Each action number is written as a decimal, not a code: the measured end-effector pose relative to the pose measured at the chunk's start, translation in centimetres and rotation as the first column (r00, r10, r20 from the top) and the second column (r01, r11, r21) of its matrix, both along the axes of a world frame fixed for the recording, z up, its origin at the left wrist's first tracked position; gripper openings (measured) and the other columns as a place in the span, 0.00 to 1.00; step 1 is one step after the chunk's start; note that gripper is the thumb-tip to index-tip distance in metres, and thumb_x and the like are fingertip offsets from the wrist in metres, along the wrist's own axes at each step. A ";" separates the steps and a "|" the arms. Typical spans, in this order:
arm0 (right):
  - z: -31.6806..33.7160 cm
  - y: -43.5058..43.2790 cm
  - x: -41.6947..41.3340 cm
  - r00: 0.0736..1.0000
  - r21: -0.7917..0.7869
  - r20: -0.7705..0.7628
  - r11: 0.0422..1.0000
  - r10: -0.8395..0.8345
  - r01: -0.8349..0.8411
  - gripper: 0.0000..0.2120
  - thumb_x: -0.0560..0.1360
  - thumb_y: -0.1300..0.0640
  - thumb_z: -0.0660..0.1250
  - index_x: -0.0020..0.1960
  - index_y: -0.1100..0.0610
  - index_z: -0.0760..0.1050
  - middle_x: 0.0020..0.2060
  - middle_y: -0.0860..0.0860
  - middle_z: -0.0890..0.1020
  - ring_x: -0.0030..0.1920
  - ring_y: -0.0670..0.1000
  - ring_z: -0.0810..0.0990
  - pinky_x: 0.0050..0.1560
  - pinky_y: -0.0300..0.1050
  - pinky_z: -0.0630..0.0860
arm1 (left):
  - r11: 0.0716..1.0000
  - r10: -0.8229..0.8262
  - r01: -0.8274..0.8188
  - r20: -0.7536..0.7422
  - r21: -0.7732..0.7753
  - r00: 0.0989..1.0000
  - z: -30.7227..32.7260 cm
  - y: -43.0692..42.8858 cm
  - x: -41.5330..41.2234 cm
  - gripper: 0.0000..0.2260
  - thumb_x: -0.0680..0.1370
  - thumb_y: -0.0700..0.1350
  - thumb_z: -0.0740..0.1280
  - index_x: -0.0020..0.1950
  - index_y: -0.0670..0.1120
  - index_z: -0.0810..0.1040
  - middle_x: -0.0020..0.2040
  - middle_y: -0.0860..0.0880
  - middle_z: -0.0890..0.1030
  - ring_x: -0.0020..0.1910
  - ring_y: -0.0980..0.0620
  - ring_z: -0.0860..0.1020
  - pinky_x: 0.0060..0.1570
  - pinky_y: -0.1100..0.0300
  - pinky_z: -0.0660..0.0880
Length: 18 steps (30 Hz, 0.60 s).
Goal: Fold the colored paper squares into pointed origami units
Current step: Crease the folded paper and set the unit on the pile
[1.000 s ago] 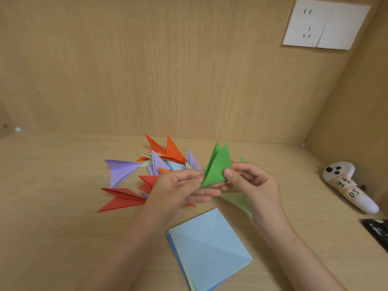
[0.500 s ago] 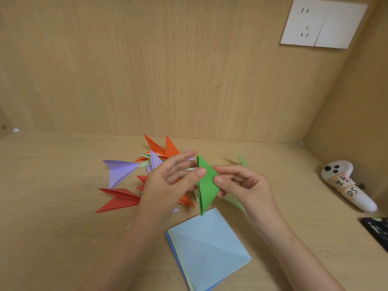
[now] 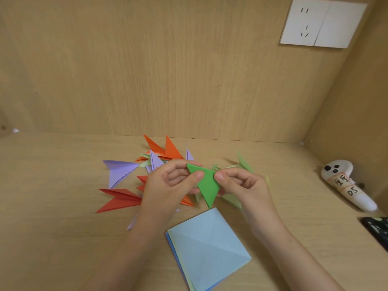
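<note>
Pinches the green unit (image 3: 206,185) with the left hand (image 3: 168,185): thumb tip on the near face by the upper left edge, fingers curled behind the paper. Pinches the same unit with the right hand (image 3: 245,185) at the right corner, thumb in front, fingers curled under and behind. Clamps both hands on the paper, close together, with only the green triangle between the thumbs. Holds it up off the bench (image 3: 52,217), folded to a narrow triangle, long point down toward the body, broad edge up and tilted left.

Just beside that point in the view, flat on the bench between the forearms: a stack of squares (image 3: 210,248), pale blue on top with a diagonal crease, darker blue and pale green edges peeking out along the left side.

Behind and under the left hand: a loose pile of folded pieces. At the left, a red unit (image 3: 119,199); just behind it, a purple unit (image 3: 119,170); at the back, orange units (image 3: 171,151) with tips raised; among them small purple and pale pieces, partly hidden by the hand. Behind the right hand: light green units (image 3: 243,161), partly hidden, one tip raised.

Well apart to the right, by the side wall (image 3: 361,112): a white controller (image 3: 348,185) with black dots and a handwritten label, lying on the bench. Near it, at the frame edge: a dark object (image 3: 378,229), cut off, cannot tell what. High on the back wall (image 3: 168,70), to the right: a white socket plate (image 3: 321,23).
</note>
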State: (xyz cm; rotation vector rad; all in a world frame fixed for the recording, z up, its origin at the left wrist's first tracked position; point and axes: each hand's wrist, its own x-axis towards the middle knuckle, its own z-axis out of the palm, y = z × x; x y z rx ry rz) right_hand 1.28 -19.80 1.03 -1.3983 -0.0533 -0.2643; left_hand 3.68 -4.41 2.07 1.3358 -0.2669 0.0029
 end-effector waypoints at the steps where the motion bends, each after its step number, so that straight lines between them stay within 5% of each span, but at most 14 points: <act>1: 0.0 0.0 0.0 1.000 0.001 0.002 1.000 -0.004 0.004 0.07 0.68 0.61 0.69 0.42 0.65 0.80 0.32 0.54 0.84 0.31 0.46 0.80 0.36 0.37 0.77 | 1.000 -0.005 0.005 0.009 0.009 1.000 0.0 0.0 0.0 0.07 0.72 0.33 0.70 0.44 0.44 0.82 0.37 0.44 0.84 0.39 0.52 0.83 0.36 0.63 0.80; 18: 0.0 0.2 -0.2 0.997 -0.048 0.068 0.998 -0.029 0.033 0.04 0.71 0.66 0.69 0.43 0.66 0.81 0.33 0.51 0.84 0.33 0.44 0.81 0.36 0.33 0.75 | 0.992 0.094 -0.096 0.030 0.088 0.995 -0.3 -0.1 0.0 0.03 0.71 0.36 0.72 0.42 0.43 0.83 0.36 0.45 0.85 0.37 0.51 0.84 0.40 0.60 0.81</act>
